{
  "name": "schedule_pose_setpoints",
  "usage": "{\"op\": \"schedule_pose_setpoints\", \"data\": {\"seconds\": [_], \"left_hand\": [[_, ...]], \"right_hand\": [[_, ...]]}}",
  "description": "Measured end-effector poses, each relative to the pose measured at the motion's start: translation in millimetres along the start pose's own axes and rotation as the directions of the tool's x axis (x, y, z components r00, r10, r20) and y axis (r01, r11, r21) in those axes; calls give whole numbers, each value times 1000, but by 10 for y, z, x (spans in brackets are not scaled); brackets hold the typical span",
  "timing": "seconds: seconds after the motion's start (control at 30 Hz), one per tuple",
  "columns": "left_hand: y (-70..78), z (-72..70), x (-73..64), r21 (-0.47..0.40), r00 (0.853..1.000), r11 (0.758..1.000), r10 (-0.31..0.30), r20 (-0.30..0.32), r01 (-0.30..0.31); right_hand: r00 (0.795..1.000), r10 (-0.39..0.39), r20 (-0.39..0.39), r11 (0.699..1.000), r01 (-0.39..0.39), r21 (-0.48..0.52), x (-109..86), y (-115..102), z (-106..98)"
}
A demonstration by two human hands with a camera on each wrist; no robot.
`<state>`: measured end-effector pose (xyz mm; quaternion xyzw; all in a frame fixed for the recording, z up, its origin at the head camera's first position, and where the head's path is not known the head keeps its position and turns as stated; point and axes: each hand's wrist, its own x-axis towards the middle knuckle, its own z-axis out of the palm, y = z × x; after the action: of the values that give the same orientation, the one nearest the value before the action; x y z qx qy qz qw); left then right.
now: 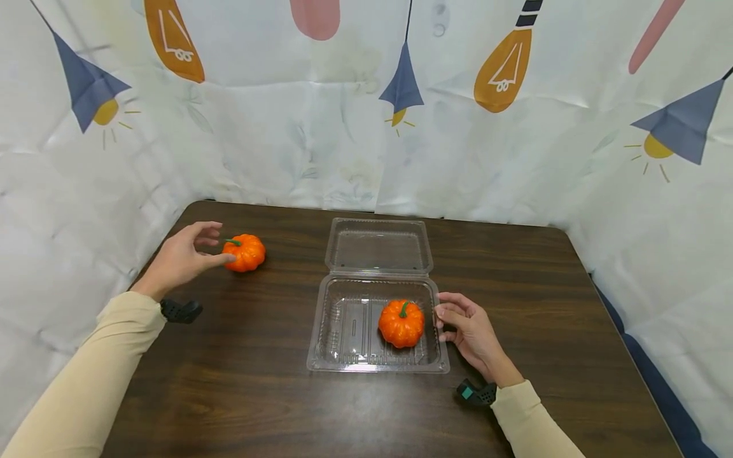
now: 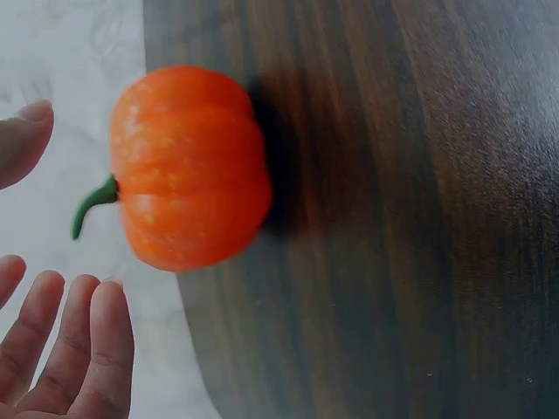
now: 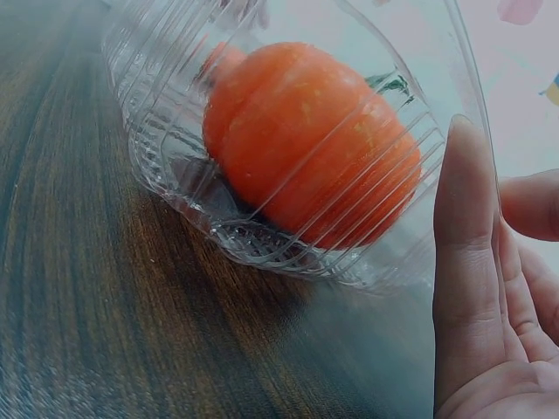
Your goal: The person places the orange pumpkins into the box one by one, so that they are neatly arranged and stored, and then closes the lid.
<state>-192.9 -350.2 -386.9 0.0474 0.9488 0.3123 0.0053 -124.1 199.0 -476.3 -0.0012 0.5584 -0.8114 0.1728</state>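
Orange, the pumpkin [image 1: 249,253] left of the clear container [image 1: 343,334] seems at the grasping step: the spread left hand [image 1: 182,256] should close while the right hand [image 1: 468,329] pinches the rim [image 1: 443,356].

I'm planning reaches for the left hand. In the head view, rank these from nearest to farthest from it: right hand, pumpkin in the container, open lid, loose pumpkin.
1. Loose pumpkin: just right of the left hand.
2. Open lid: farther right, at the container's back.
3. Pumpkin in the container: in its right half.
4. Right hand: at its right edge.
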Motion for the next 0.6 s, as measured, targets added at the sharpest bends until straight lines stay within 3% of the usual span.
{"op": "schedule_pose_setpoints", "data": {"seconds": [0.6], "left_hand": [[-224,232,69,-59,997,996,-75,-36,72]], "right_hand": [[1000,-5,22,1000,5,8,-9,-1,-10]]}}
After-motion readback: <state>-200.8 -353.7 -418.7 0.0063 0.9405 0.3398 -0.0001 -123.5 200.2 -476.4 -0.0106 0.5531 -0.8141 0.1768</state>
